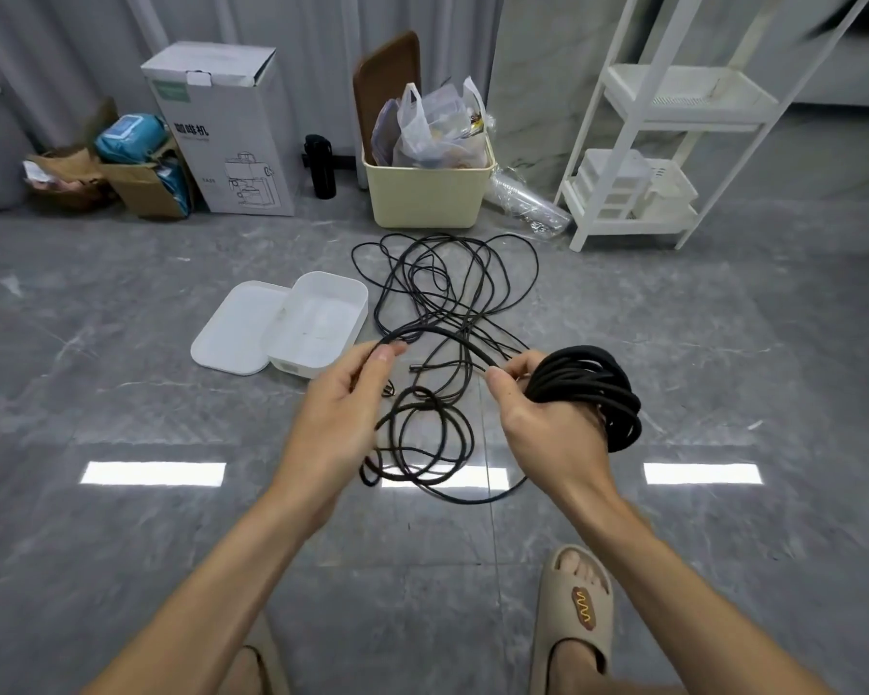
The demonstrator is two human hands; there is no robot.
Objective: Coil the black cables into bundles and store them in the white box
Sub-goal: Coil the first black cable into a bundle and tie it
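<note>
The black cable (442, 293) looks light, limp and prone to tangling, sprawled on the floor right of the open white box (317, 318); right hand (548, 418) fingers clamp the coiled bundle (593, 393); left hand (342, 403) pinches the free run, a sensible hold

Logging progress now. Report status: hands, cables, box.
Right hand grips the coiled bundle; left hand pinches the feeding strand. Loose cable tangled on the floor. White box open, nothing inside, lid beside it. Nothing blocking.
</note>
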